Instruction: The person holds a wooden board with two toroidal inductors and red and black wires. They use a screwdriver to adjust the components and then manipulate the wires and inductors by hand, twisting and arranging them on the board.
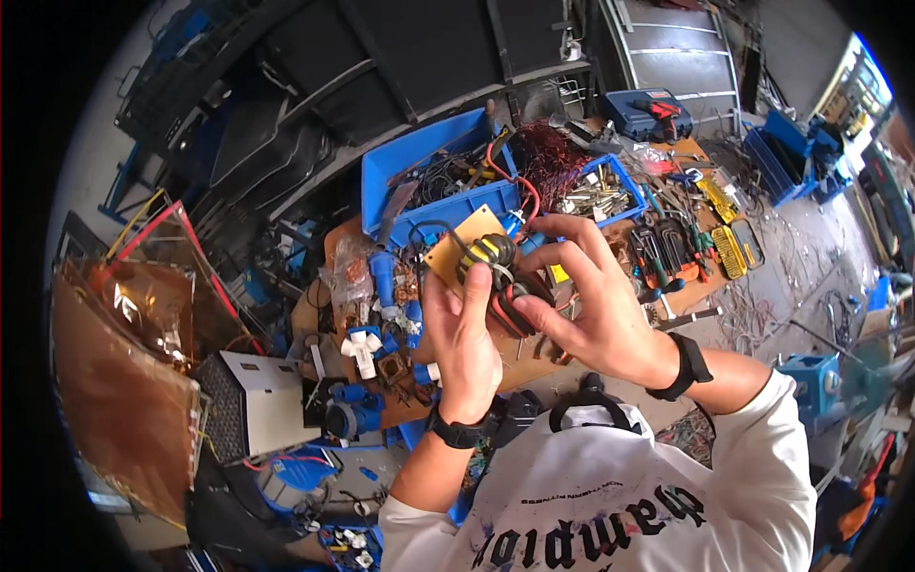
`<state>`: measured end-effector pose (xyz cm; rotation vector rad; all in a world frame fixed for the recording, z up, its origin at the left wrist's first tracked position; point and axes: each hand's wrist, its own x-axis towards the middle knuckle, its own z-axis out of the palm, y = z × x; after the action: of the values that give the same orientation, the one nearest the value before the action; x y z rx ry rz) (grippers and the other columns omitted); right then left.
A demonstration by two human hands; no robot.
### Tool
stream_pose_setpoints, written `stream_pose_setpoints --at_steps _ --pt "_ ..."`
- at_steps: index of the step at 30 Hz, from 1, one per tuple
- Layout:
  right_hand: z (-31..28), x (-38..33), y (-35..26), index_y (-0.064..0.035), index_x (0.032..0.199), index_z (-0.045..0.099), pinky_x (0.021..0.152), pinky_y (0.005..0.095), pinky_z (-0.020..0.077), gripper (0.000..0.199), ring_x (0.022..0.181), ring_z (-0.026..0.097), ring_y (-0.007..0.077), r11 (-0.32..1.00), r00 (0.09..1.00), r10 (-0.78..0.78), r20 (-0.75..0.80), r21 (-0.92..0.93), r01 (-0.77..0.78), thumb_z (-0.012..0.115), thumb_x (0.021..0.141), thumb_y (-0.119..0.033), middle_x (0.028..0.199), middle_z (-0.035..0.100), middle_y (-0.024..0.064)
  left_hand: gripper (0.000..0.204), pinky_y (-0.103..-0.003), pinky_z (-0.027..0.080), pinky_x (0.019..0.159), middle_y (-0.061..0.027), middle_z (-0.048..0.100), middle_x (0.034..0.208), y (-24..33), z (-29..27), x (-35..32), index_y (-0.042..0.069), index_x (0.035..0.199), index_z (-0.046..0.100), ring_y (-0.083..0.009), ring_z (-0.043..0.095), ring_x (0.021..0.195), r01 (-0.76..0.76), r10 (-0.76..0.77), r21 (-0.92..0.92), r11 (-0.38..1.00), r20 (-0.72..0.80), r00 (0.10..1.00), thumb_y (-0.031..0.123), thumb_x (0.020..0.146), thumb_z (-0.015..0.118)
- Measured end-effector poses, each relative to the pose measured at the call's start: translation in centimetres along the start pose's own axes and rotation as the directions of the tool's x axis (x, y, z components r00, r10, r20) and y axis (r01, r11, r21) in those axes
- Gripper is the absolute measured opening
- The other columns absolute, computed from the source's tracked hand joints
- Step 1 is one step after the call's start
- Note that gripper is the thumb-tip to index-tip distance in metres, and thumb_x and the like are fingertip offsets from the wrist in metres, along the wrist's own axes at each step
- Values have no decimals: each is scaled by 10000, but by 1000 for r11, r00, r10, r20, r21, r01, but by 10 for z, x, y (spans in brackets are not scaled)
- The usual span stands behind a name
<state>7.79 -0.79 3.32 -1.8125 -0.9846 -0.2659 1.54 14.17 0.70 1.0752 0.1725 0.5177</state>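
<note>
Hands up over the workbench (534, 367): my left hand (467, 348) and right hand (586, 305) both have fingers clamped on a tan circuit board (457, 246) with a yellow-taped transformer (491, 253), just in front of the blue bin (434, 181).

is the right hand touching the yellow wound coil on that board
Touching. The head view shows the right hand with fingertips curled onto the yellow coil on the tan circuit board.

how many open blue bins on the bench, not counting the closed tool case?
2. A large blue bin of cables behind the circuit board that the left hand and right hand hold; a smaller blue bin of metal parts to its right. Clutter may hide others.
</note>
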Motion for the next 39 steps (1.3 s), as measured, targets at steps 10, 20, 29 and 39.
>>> stream_pose_setpoints --at_steps 10,20,29,39 --pt "32 -5 -18 -91 907 637 926 454 427 221 1078 572 318 976 990 40 -133 -208 -67 775 785 -213 1180 614 103 465 -430 423 1096 -148 532 1407 -6 0 -9 14 1437 408 -284 553 1265 -161 160 30 986 40 986 145 1020 567" --pt "36 -6 -25 -63 883 645 870 414 455 208 975 578 301 995 975 15 -221 -91 -36 781 746 -143 1132 644 85 462 -410 479 1041 -155 564 1348 -13 -5 -11 4 1394 412 -260 578 1212 -330 326 26 944 110 939 175 1011 605" --pt "51 -3 -26 -31 914 564 840 429 465 225 990 534 351 997 964 -81 -255 -30 76 737 779 -82 1180 570 171 469 -346 508 944 -105 588 1267 -8 -6 -18 33 1386 396 -188 585 1111 -304 308 82 949 -31 951 255 1030 605" --pt "47 1 -25 -39 900 560 882 411 452 209 1017 531 331 993 953 -111 -282 16 121 732 800 -103 1179 564 166 526 -331 462 943 -132 518 1326 5 -1 -17 82 1453 266 -186 531 1118 -351 354 200 915 19 935 216 1047 573"
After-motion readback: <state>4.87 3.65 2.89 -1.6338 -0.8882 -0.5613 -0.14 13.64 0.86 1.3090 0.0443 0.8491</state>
